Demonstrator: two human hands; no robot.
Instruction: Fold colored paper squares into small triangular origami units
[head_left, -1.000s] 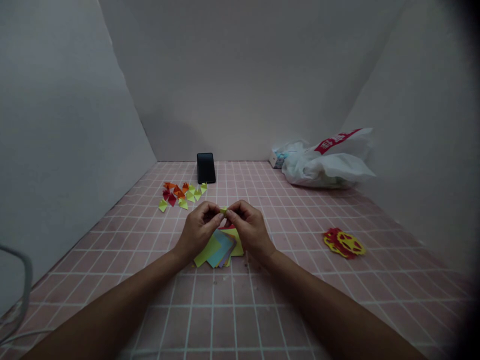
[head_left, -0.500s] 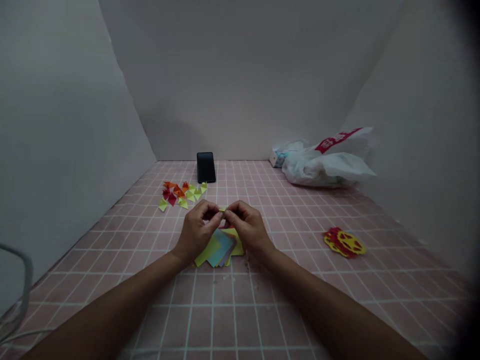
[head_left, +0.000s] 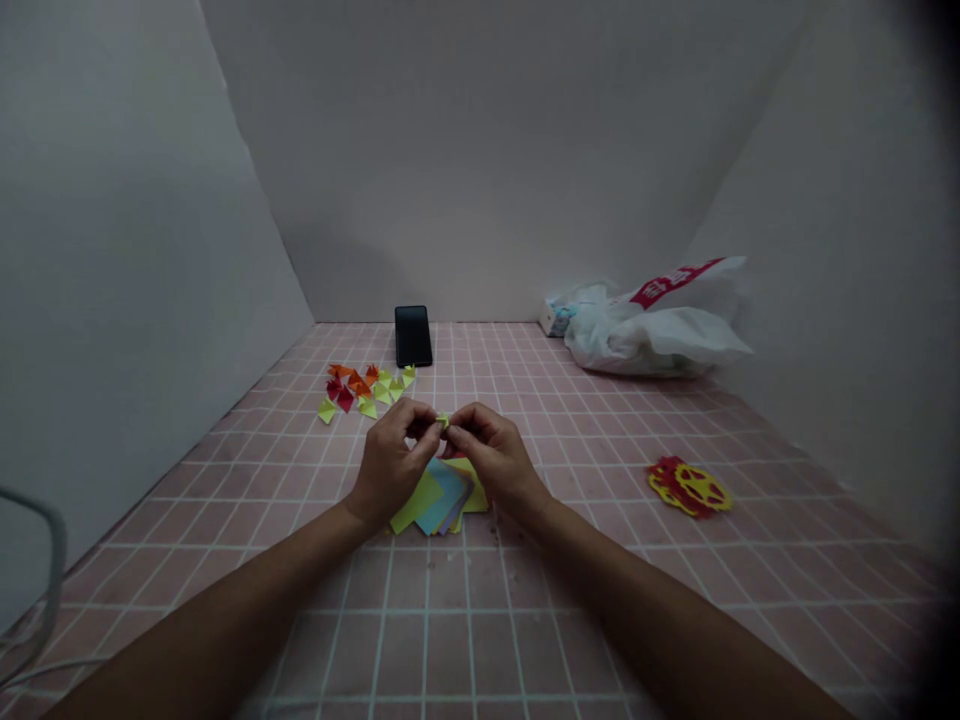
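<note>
My left hand and my right hand meet above the pink tiled table, pinching one small yellow-green folded paper piece between their fingertips. Right under the hands lies a loose stack of coloured paper squares, yellow-green, blue and purple, partly hidden by my wrists. Farther back on the left sits a scatter of several small folded triangles in orange, red and yellow-green.
A black phone leans against the back wall. A white plastic bag with red print lies at the back right, a small box behind it. A red and yellow paper cutout lies at right. A grey cable loops at the left edge.
Both hands stay together over the paper stack; the fingers have shifted slightly on the small folded piece, which now sits a little higher.
</note>
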